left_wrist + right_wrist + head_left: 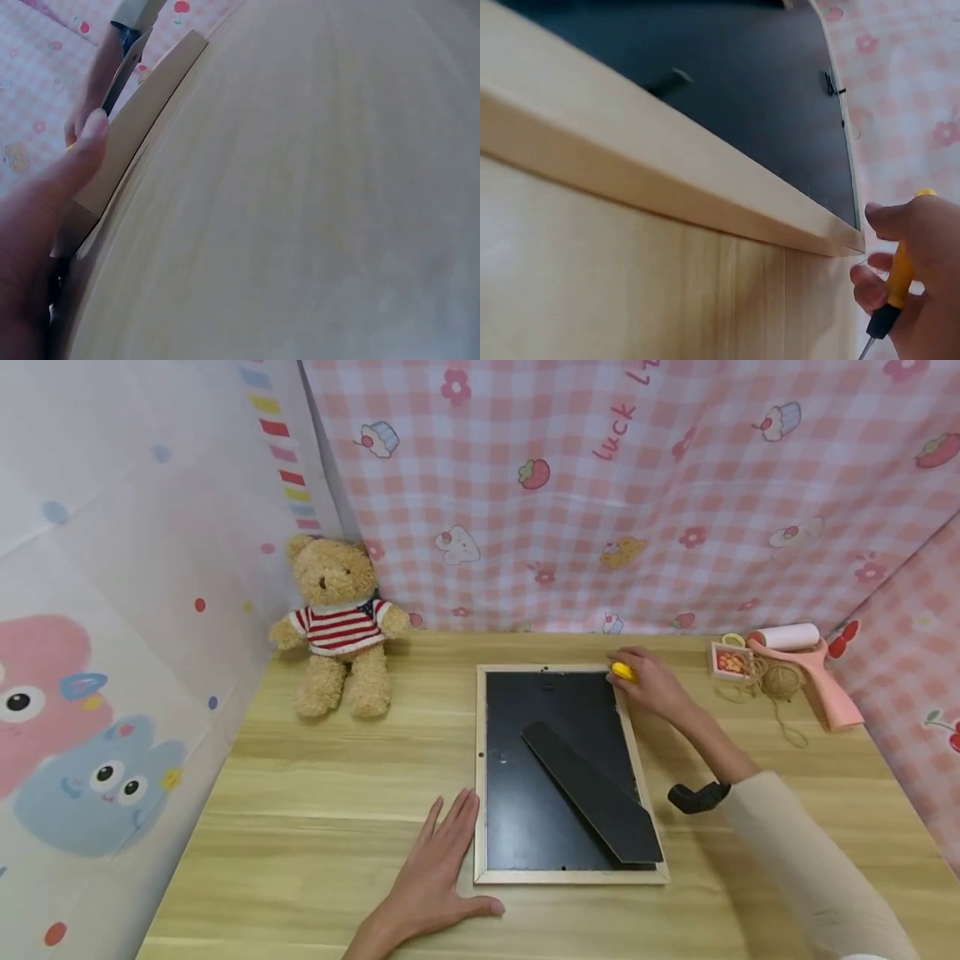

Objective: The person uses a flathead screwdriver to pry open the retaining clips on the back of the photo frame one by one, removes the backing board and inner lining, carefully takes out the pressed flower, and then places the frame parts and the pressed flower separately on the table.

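A picture frame (570, 877) with a light wooden rim lies face down on the table. Its black backing board (525, 835) carries a black easel stand (596, 797) that slants across it. My left hand (438, 877) lies beside the lower left edge, fingers straight and fingertips right at the rim; in the left wrist view the thumb (82, 161) is near the frame's corner. At the far right corner, my right hand (656, 685) holds a yellow screwdriver (902, 277) with a black collar and a metal shaft. The shaft points away from the frame, its tip out of view.
A teddy bear (341, 627) in a striped shirt sits at the back left. Along the back right are a ball of twine (782, 680), a white roll (791, 637), a pink glue gun (836, 697) and a small box (727, 662). Checked cloth (675, 485) hangs behind the table.
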The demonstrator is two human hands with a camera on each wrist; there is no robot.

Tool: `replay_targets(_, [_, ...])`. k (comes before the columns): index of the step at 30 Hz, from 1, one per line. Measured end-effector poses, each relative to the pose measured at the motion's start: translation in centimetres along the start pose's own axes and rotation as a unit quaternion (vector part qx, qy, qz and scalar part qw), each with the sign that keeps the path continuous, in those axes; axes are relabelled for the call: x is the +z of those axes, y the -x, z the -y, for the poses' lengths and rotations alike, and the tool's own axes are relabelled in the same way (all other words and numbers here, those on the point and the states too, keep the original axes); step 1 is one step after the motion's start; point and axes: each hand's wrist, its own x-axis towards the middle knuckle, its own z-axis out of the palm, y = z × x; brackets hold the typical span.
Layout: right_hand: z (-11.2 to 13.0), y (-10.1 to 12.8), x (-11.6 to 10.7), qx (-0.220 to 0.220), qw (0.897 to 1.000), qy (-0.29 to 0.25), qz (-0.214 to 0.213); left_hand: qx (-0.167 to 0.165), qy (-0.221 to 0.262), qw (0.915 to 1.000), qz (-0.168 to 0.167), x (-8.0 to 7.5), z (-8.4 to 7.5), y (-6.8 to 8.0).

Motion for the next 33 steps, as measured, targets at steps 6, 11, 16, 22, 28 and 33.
replay_targets(6, [-1.1,-1.2,0.6,-0.012,1.000,0.014,0.024,-0.014,0.010,0.9989,-0.043,0.2,0.0,-0.3])
replay_targets(11, [-1.8,-0.5,-0.3,0.030,0.999,0.043,-0.003,-0.041,0.051,0.9912,-0.115,0.0,0.6,-1.3])
replay_targets(16, [-2.3,0.8,-1.5,0.055,0.995,0.086,0.009,-0.119,0.078,0.9630,-0.229,-0.4,1.9,-2.9])
replay_targets(22, [-2.5,2.8,-1.5,0.058,0.991,0.117,-0.005,-0.154,0.088,0.9492,-0.260,-0.6,2.9,-4.8])
replay_targets(28, [-2.2,5.3,-0.7,0.063,0.989,0.126,-0.044,-0.171,0.112,0.9523,-0.226,-0.5,2.9,-5.6])
replay_targets(33, [-2.1,7.3,-0.6,0.061,0.988,0.134,-0.056,-0.195,0.112,0.9538,-0.200,-0.8,2.5,-5.8])
